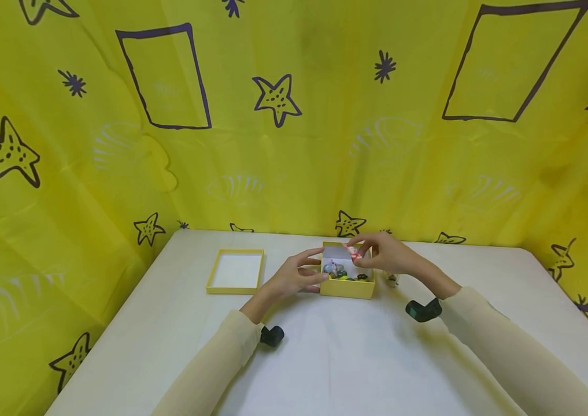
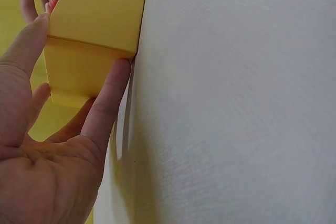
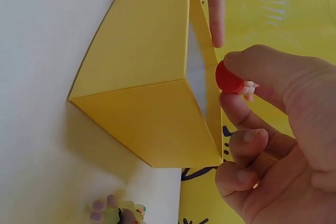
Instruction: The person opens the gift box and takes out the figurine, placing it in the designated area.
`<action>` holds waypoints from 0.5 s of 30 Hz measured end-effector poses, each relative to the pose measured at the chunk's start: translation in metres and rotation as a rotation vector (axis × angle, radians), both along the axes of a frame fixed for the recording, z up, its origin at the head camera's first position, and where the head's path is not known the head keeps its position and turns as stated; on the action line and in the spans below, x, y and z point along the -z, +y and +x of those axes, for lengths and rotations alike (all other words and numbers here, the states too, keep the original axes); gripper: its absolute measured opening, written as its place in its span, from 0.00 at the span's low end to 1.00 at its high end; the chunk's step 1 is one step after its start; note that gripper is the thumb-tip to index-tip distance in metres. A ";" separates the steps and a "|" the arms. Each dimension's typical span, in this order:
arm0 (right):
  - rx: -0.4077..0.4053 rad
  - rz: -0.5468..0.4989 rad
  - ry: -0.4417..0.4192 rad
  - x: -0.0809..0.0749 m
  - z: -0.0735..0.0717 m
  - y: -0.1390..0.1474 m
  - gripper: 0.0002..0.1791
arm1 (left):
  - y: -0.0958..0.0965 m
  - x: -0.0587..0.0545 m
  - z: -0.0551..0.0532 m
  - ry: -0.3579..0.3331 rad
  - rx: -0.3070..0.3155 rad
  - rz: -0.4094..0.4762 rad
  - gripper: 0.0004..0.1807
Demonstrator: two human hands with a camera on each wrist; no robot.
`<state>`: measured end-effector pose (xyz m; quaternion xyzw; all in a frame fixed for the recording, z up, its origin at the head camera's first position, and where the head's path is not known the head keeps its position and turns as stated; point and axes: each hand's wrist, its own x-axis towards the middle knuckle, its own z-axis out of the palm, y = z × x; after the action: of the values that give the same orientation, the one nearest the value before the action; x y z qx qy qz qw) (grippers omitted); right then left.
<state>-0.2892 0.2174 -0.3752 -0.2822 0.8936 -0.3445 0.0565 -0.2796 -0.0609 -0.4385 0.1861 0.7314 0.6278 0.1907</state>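
Observation:
A yellow box with a white inside stands uncovered on the table, several small colourful toys lying in it. My left hand rests against the box's left side, its fingers spread and fairly straight; in the left wrist view the thumb touches the upper edge and another fingertip the lower corner. Above the box opening, my right hand pinches a small figurine between thumb and finger. The right wrist view shows the figurine's round red base and a pale pink part; the rest is hidden by fingers.
Left of the box lies its shallow yellow-rimmed lid, white inside facing up. Just right of the box, a small figure sits on the white table. A yellow patterned curtain hangs behind the table.

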 end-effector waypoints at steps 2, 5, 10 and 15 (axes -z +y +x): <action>-0.002 -0.012 0.010 0.000 0.001 0.002 0.23 | 0.000 0.001 -0.001 -0.006 0.000 0.007 0.42; -0.005 -0.035 0.017 0.000 0.002 0.004 0.23 | 0.000 0.001 -0.001 -0.007 -0.001 0.010 0.41; 0.003 -0.069 0.011 0.002 0.003 0.008 0.24 | 0.000 0.001 -0.002 0.009 -0.005 0.001 0.41; 0.015 -0.094 -0.003 0.003 0.005 0.011 0.24 | 0.000 0.002 -0.002 0.001 -0.005 0.010 0.42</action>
<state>-0.2843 0.2288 -0.3783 -0.2773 0.8784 -0.3871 0.0420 -0.2816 -0.0605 -0.4401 0.1854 0.7287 0.6319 0.1879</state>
